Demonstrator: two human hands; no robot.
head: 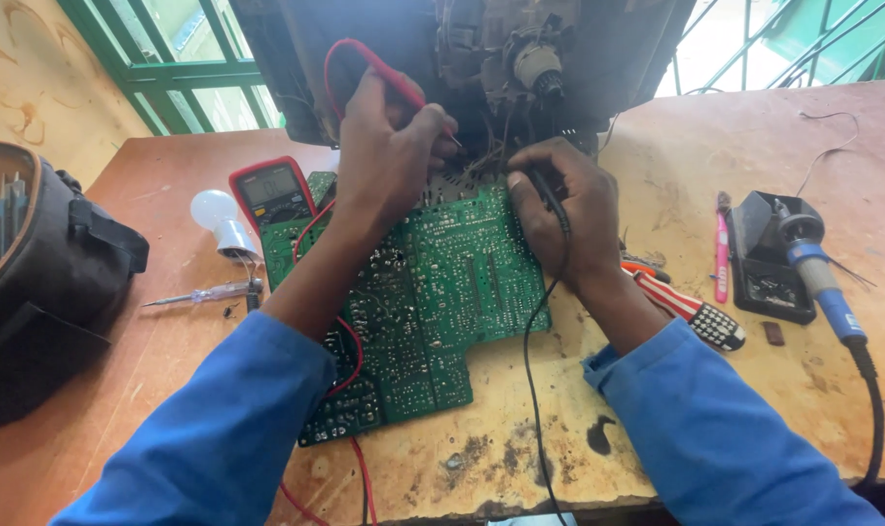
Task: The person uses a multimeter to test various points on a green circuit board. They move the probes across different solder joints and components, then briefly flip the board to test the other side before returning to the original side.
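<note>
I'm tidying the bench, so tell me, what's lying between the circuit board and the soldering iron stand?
In the head view, between the green circuit board and the black soldering iron stand lie a red-and-white striped screwdriver and a pink tool.

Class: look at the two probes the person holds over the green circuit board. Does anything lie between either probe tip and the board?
Nothing visible does. The left hand brings the red probe and the right hand the black probe straight onto the circuit board at its far edge.

One green circuit board (433, 292), two probes, red (394, 78) and black (550, 195), one multimeter (272, 190), one bulb (219, 219), two screwdrivers (204, 292) (686, 310), one soldering iron (817, 273).
</note>
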